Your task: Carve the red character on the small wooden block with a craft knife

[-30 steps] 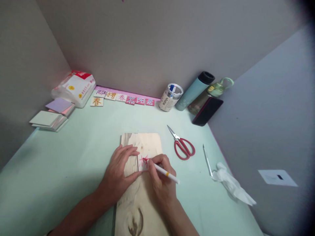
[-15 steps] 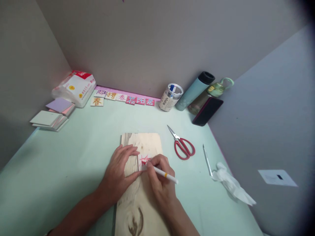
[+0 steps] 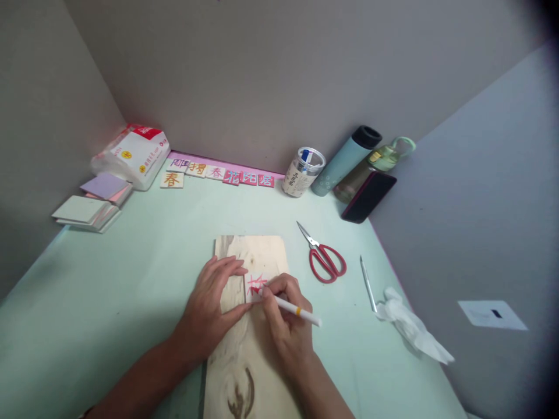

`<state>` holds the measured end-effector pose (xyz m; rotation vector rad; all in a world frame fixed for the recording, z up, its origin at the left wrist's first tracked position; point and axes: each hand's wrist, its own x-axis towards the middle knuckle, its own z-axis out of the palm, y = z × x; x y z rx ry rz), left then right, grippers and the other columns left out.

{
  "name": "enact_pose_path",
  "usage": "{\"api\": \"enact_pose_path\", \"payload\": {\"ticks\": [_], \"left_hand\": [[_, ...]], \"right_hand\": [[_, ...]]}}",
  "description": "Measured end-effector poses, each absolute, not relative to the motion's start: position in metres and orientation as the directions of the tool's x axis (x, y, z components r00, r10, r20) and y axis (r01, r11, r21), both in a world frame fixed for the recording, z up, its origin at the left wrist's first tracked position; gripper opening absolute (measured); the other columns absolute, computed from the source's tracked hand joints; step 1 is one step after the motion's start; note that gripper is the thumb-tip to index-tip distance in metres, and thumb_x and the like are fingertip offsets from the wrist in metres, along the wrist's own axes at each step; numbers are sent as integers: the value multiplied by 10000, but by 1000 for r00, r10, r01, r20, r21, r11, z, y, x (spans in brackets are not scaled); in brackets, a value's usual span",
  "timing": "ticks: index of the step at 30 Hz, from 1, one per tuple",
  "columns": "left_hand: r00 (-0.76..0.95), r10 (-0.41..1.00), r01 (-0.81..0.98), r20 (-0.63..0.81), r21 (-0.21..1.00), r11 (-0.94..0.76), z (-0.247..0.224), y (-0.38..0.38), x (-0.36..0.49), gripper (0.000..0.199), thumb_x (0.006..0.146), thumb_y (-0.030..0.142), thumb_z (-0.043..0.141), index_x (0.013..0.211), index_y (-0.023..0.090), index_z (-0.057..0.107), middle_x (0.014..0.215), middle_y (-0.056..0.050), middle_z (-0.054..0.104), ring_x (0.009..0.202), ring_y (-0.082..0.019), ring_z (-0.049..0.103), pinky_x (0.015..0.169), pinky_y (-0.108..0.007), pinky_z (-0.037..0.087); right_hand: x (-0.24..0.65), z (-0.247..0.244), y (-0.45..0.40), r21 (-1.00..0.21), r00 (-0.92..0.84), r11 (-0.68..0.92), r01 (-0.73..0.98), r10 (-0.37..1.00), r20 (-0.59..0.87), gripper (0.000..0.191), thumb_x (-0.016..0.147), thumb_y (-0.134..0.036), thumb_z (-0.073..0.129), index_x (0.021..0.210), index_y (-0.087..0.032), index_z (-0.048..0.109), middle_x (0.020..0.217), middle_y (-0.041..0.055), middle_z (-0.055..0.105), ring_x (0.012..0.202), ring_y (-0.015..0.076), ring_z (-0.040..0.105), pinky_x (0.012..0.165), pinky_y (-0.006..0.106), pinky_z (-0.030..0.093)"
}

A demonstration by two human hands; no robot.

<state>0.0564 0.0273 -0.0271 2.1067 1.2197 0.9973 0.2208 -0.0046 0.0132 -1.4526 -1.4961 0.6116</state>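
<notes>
A small white square tile (image 3: 252,285) with red strokes and a red patch lies on a pale wooden board (image 3: 257,250). My left hand (image 3: 209,308) steadies the tile, its thumb at the lower edge and its fingertips at the upper left corner. In my right hand (image 3: 288,317) is a white pen-like tool (image 3: 301,313) with a yellow band, gripped between thumb and fingers. Its tip is over the red marks, close to the tile's surface. The right fingers cover the tile's right part.
Red-handled scissors (image 3: 325,259), a slim pen (image 3: 368,284) and crumpled tissue (image 3: 410,329) lie right. Behind stand a can (image 3: 301,174), a blue flask (image 3: 347,160), a green bottle (image 3: 384,157) and a phone (image 3: 369,198). Lettered tiles (image 3: 215,173), a tissue pack (image 3: 142,154) and tile stacks (image 3: 82,209) are left.
The rear end of the white tool in my right hand has shifted slightly right, and its tip has moved a little. My left hand stays in place on the tile.
</notes>
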Motion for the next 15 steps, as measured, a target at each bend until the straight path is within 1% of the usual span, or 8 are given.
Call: {"api": "enact_pose_path", "payload": {"ticks": [5, 9, 15], "left_hand": [[314, 884, 501, 346, 731, -464, -27, 27, 57, 512, 865, 237, 683, 1314, 255, 438, 1232, -76, 640, 1301, -293, 503, 1182, -589, 299], [301, 888, 495, 347, 739, -457, -26, 27, 57, 517, 866, 256, 684, 1322, 255, 441, 1215, -74, 653, 1289, -296, 518, 1177, -591, 307], [319, 884, 501, 343, 730, -464, -27, 27, 57, 518, 862, 256, 696, 1316, 238, 447, 1223, -82, 646, 1306, -301, 497, 1178, -585, 309]], "right_hand": [[221, 15, -3, -831, 105, 183, 525, 955, 276, 181, 931, -197, 525, 751, -220, 514, 712, 5, 551, 701, 171, 523, 653, 316, 430], [221, 14, -4, -851, 61, 204, 485, 962, 266, 196, 932, -187, 499, 739, -221, 494, 701, -2, 537, 687, 166, 506, 664, 322, 423], [221, 11, -5, -903, 184, 116, 414, 961, 207, 204, 935, -231, 530, 736, -225, 486, 695, -2, 528, 712, 180, 519, 649, 311, 413]]}}
